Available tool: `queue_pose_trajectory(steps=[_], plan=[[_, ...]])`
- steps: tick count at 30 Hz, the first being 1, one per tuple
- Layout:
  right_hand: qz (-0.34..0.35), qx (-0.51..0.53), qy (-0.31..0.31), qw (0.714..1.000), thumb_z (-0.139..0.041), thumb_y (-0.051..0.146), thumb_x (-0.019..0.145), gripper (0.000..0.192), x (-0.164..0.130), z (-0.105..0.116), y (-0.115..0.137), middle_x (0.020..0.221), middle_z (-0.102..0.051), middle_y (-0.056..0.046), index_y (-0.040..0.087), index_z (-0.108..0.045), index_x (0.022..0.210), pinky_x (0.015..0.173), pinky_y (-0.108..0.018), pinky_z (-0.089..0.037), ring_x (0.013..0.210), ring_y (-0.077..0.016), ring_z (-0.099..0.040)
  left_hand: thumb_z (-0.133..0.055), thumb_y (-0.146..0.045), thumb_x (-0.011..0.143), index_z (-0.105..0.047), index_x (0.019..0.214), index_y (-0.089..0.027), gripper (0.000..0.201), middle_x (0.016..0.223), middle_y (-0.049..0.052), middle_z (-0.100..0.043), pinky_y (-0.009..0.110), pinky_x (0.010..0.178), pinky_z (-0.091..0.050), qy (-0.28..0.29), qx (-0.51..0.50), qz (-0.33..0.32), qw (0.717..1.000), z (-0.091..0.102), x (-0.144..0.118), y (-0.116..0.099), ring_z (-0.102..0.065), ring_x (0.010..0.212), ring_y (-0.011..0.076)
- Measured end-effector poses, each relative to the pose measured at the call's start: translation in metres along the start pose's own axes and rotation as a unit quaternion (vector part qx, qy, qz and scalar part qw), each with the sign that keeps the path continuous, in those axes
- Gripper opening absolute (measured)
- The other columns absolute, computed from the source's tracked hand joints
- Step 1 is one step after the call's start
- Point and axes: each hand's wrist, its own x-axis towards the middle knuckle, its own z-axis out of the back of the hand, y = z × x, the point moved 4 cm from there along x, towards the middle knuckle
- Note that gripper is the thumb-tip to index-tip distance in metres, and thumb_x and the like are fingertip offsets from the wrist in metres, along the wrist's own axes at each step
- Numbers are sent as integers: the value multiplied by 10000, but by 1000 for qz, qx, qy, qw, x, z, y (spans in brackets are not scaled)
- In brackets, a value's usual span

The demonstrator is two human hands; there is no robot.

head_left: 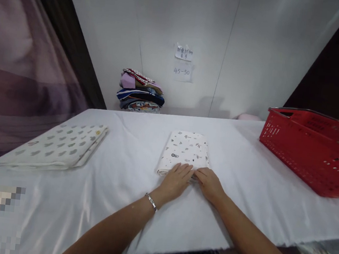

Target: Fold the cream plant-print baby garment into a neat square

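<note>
A white folded cloth (186,151) with small dark prints lies in the middle of the table, its layers rolled or folded at the near edge. My left hand (177,180) rests on its near edge, fingers stretched out over the fabric; a silver bracelet circles that wrist. Close beside it, my right hand (210,184) has its fingers bent together on the near right edge of the same cloth. The fingertips of both hands almost meet. My right thumb is hard to make out.
Another folded cloth (64,144) with grey leaf-like prints lies at the left. A red plastic basket (299,157) stands at the right. Behind the far edge of the white-covered table (125,203) is a stack of folded fabrics (141,93). Paper notes (183,71) hang on the wall.
</note>
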Motion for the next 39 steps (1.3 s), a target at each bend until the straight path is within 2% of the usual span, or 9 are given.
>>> queue_pose_trajectory(steps=[4,7,10,16,22,27,33,36,39], plan=[[-31,42,2,999,-439,121,864,290,-6,3,0,973,-645,-85,192,-594,1099,798,-363,-482,902,-195,-577,-357,-156,908,-391,1313,-149,407,1343,80,-487,410,1072,-258,9,3,-9,1000,-13,-3,-3,-401,1265,192],[-86,108,-9,990,-468,160,848,326,-7,8,-5,1047,-638,-73,207,-571,1153,833,-355,-496,960,-185,-582,-338,-114,899,-405,1307,-153,415,1334,81,-496,422,1079,-245,9,2,-23,1000,-12,-6,-3,-399,1270,197],[-105,139,-10,985,-458,210,856,292,11,12,-10,1128,-622,-71,217,-614,1102,909,-361,-475,1061,-187,-562,-328,-106,898,-421,1297,-160,413,1303,76,-525,436,1076,-254,10,-8,-14,1000,-9,-5,-5,-416,1257,197],[-86,30,106,990,-458,363,874,473,81,-12,-37,1423,-361,-138,143,-480,1292,1067,-432,-290,1327,-256,-299,-412,-183,894,-456,1275,-173,384,1298,75,-532,446,1057,-298,15,-25,21,999,-8,-3,-6,-442,1235,224],[-180,-84,189,962,-357,523,886,627,92,-45,-86,1429,-322,-196,77,-430,1320,1065,-488,-196,1342,-318,-236,-429,-192,889,-464,1268,-200,381,1341,43,-496,441,1057,-317,36,-38,26,998,-10,-5,-4,-433,1246,219],[-185,-111,163,963,-313,584,876,708,101,-52,-95,1446,-278,-211,64,-393,1350,1078,-488,-124,1359,-324,-181,-438,-182,882,-465,1273,-208,393,1341,49,-496,455,1062,-315,42,-56,25,997,-8,-5,-4,-430,1253,220],[-222,-66,164,959,-352,600,858,716,107,-63,-111,1442,-293,-205,60,-419,1323,1065,-497,-155,1352,-331,-190,-453,-204,878,-461,1281,-223,403,1348,33,-490,459,1052,-341,37,-67,29,997,-12,-7,-4,-436,1249,223],[-256,2,107,961,-433,503,862,524,111,-53,-128,1392,-408,-138,147,-525,1235,1057,-429,-230,1317,-267,-300,-452,-200,875,-469,1274,-226,401,1343,34,-495,458,1052,-344,33,-70,28,997,-13,-7,-4,-442,1244,222],[-338,36,48,939,-398,341,888,354,116,-35,-158,1236,-570,-87,178,-608,1121,952,-304,-371,1165,-193,-493,-445,-204,875,-469,1274,-223,400,1338,36,-500,463,1045,-352,34,-76,24,996,-12,-5,-4,-452,1234,223]])
